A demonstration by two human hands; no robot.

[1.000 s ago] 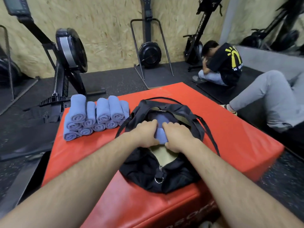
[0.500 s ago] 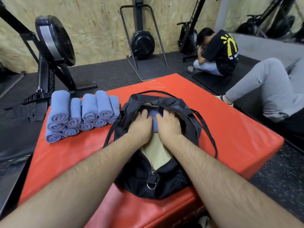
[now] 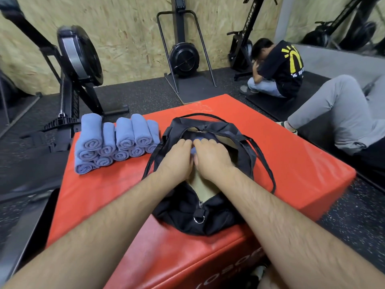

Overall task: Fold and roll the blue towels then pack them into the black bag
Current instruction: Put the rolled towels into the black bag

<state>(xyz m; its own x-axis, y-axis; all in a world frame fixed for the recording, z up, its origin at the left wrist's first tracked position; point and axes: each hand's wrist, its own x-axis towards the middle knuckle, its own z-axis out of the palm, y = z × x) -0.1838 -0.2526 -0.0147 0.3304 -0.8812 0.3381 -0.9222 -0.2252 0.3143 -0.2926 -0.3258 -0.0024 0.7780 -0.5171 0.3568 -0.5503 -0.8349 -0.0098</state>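
The black bag (image 3: 210, 220) lies unzipped on the red padded box (image 3: 295, 163), its tan lining showing. Both my hands are inside the opening, side by side. My left hand (image 3: 177, 159) and my right hand (image 3: 211, 157) hold a rolled blue towel (image 3: 194, 150) between them, fingers curved over it; only a sliver of the towel shows. A stack of several rolled blue towels (image 3: 125, 135) sits on the box just left of the bag.
A rowing machine (image 3: 79, 57) stands at the back left and a fan machine (image 3: 184, 57) at the wall. One person crouches at the back right (image 3: 281, 67); another's grey-trousered leg (image 3: 333, 109) lies right of the box. Bag straps (image 3: 264, 161) drape to the right.
My hands have pushed the rolled towel forward and deeper into the bag's opening. Less of the towel shows now. The stack of rolls has not moved.
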